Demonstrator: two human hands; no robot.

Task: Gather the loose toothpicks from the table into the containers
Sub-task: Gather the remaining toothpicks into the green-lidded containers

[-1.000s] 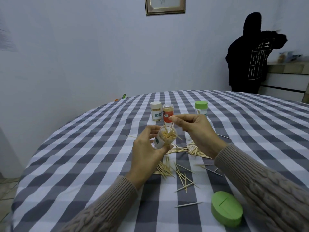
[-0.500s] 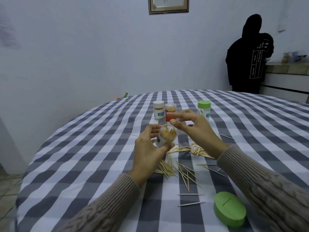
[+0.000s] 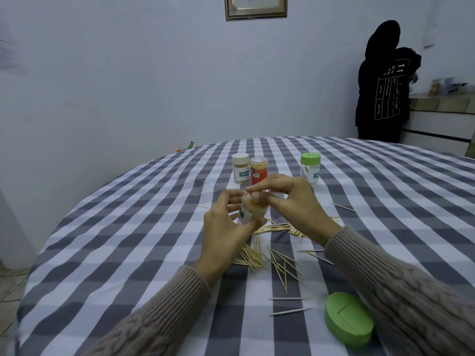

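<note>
Toothpicks before jars — on table

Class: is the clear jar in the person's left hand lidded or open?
Open: the jar shows bare toothpick tips at its mouth, and a green lid lies on the table.

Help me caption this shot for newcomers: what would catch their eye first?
First, the two hands at centre: the left hand grips an open toothpick jar while the right hand fingers its mouth. Below them, loose toothpicks litter the checked tablecloth, with a green lid lying near right.
</note>
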